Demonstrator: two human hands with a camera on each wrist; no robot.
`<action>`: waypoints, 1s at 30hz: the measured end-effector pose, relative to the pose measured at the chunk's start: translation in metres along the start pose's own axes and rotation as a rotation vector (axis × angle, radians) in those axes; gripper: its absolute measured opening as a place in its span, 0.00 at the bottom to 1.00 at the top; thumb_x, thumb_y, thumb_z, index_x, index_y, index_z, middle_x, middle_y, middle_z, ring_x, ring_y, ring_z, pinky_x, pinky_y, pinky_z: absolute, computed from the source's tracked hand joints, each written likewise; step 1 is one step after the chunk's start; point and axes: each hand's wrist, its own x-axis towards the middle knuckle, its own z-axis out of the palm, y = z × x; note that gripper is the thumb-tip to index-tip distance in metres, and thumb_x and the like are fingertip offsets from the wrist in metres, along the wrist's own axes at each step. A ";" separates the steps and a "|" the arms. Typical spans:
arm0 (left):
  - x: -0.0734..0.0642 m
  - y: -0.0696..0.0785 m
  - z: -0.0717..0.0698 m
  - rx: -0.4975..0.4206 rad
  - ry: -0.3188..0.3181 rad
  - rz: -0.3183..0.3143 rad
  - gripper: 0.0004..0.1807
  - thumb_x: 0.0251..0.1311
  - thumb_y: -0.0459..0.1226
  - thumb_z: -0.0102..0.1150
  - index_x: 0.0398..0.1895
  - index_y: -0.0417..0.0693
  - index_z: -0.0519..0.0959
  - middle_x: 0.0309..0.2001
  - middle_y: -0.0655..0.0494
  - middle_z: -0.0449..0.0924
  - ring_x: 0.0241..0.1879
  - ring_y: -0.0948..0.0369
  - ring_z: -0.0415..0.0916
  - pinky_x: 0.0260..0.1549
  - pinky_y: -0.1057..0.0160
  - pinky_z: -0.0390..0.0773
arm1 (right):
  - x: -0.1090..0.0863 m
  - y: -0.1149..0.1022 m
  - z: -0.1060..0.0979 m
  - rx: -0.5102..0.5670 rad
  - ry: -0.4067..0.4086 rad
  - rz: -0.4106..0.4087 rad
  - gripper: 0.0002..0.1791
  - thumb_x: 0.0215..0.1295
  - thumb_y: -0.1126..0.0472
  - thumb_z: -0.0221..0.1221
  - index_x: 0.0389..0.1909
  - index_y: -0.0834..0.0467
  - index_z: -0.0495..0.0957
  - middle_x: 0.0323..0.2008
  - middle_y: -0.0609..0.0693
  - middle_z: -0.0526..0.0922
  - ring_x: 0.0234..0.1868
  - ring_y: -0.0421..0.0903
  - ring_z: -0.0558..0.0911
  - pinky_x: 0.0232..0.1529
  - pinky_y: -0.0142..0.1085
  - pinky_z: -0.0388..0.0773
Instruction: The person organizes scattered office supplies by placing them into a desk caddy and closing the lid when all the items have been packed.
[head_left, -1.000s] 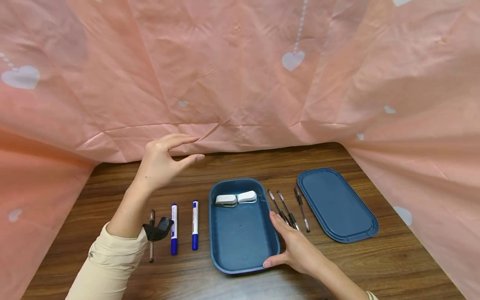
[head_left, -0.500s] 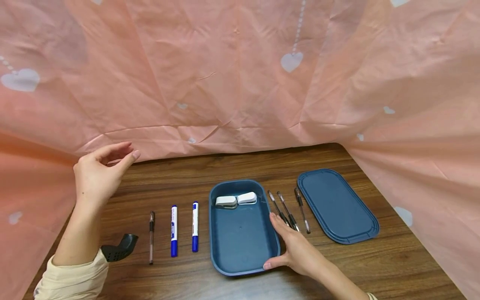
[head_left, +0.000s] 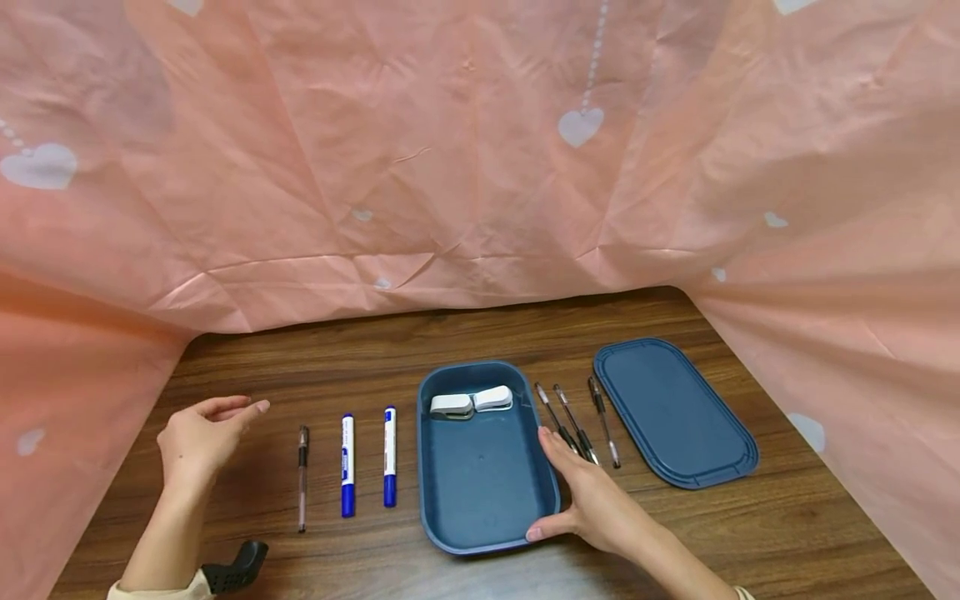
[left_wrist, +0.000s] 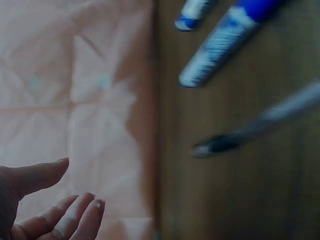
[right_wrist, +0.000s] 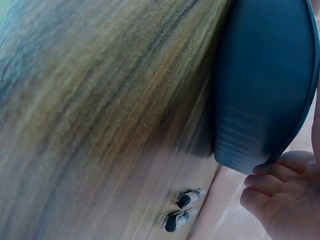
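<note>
In the head view, my left hand [head_left: 198,437] hovers at the left over the table, left of a black gel pen [head_left: 302,479]. Its fingers are loosely bent, with nothing between them and the thumb. My right hand [head_left: 588,500] holds the near right corner of a blue plastic box [head_left: 480,483], thumb on the near rim and fingers along the right wall. Inside the box, two small white staplers [head_left: 471,402] lie at the far end. Two blue-capped markers [head_left: 348,467] stand apart between the pen and the box.
Right of the box lie several black gel pens [head_left: 603,421], partly behind my right hand. A matching blue lid [head_left: 677,412] rests flat farther right. Pink cloth [head_left: 465,167] with heart prints encloses the wooden table [head_left: 720,533] at the back and sides.
My left hand has moved left, away from the box's side, then dropped lower toward the table, its fingers closer to the thumb. My right hand and the box have stayed in place.
</note>
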 end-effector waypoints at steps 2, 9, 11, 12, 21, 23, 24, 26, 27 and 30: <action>-0.003 -0.009 0.006 0.016 -0.027 -0.013 0.35 0.54 0.60 0.64 0.52 0.41 0.81 0.28 0.57 0.88 0.44 0.49 0.79 0.45 0.49 0.74 | 0.000 0.000 0.000 0.000 0.001 -0.002 0.66 0.37 0.35 0.70 0.74 0.63 0.52 0.74 0.60 0.55 0.73 0.60 0.59 0.66 0.54 0.65; -0.011 -0.026 0.026 0.056 -0.098 0.010 0.31 0.54 0.54 0.66 0.48 0.35 0.82 0.26 0.52 0.88 0.31 0.55 0.83 0.27 0.62 0.76 | -0.001 -0.001 0.000 0.009 -0.008 0.004 0.67 0.37 0.34 0.69 0.75 0.63 0.51 0.75 0.59 0.54 0.73 0.60 0.59 0.66 0.55 0.65; -0.013 -0.027 0.031 0.050 -0.130 0.023 0.29 0.55 0.50 0.66 0.48 0.33 0.81 0.26 0.52 0.88 0.30 0.57 0.85 0.29 0.59 0.78 | -0.001 0.000 0.000 0.011 -0.006 0.004 0.67 0.37 0.33 0.69 0.75 0.63 0.51 0.75 0.59 0.54 0.73 0.60 0.59 0.66 0.55 0.65; -0.015 -0.026 0.033 0.048 -0.140 0.028 0.28 0.55 0.49 0.66 0.47 0.32 0.81 0.25 0.51 0.87 0.29 0.57 0.85 0.30 0.58 0.78 | -0.001 0.000 0.000 0.010 -0.004 0.002 0.67 0.37 0.33 0.69 0.75 0.63 0.51 0.75 0.59 0.54 0.73 0.60 0.59 0.65 0.55 0.65; -0.025 -0.026 0.050 0.048 -0.219 0.031 0.21 0.54 0.45 0.68 0.38 0.33 0.82 0.22 0.53 0.85 0.22 0.61 0.83 0.21 0.65 0.73 | -0.002 0.001 0.000 0.009 0.003 0.001 0.67 0.37 0.34 0.69 0.75 0.63 0.51 0.75 0.60 0.54 0.73 0.60 0.59 0.65 0.55 0.65; -0.024 -0.027 0.052 0.060 -0.213 0.029 0.20 0.53 0.44 0.69 0.36 0.33 0.83 0.22 0.54 0.85 0.21 0.63 0.82 0.21 0.65 0.72 | -0.002 0.001 0.000 0.008 0.002 -0.003 0.67 0.37 0.33 0.69 0.75 0.63 0.51 0.75 0.60 0.54 0.73 0.61 0.59 0.65 0.55 0.65; -0.024 -0.027 0.054 0.066 -0.208 0.030 0.20 0.52 0.45 0.70 0.35 0.34 0.83 0.21 0.54 0.85 0.20 0.63 0.81 0.21 0.65 0.72 | -0.002 0.001 0.000 0.008 0.002 -0.005 0.67 0.37 0.33 0.69 0.75 0.63 0.51 0.75 0.60 0.54 0.73 0.61 0.59 0.65 0.55 0.66; -0.023 -0.028 0.055 0.079 -0.203 0.032 0.20 0.51 0.45 0.70 0.34 0.34 0.83 0.21 0.54 0.85 0.19 0.64 0.80 0.21 0.65 0.71 | -0.002 0.001 0.000 0.004 0.004 -0.010 0.67 0.37 0.33 0.69 0.74 0.63 0.51 0.75 0.60 0.54 0.73 0.61 0.59 0.65 0.55 0.65; -0.023 -0.029 0.056 0.086 -0.203 0.037 0.19 0.50 0.44 0.71 0.34 0.35 0.83 0.21 0.54 0.85 0.19 0.64 0.80 0.21 0.65 0.70 | -0.002 0.001 0.000 0.002 0.005 -0.012 0.67 0.37 0.33 0.69 0.74 0.64 0.51 0.74 0.60 0.54 0.73 0.61 0.59 0.65 0.55 0.66; -0.022 -0.030 0.058 0.112 -0.209 0.046 0.18 0.50 0.44 0.70 0.33 0.36 0.83 0.20 0.55 0.84 0.20 0.64 0.79 0.22 0.65 0.68 | -0.001 0.000 0.000 -0.002 0.006 -0.010 0.67 0.37 0.34 0.69 0.74 0.63 0.52 0.74 0.60 0.54 0.73 0.61 0.59 0.65 0.55 0.65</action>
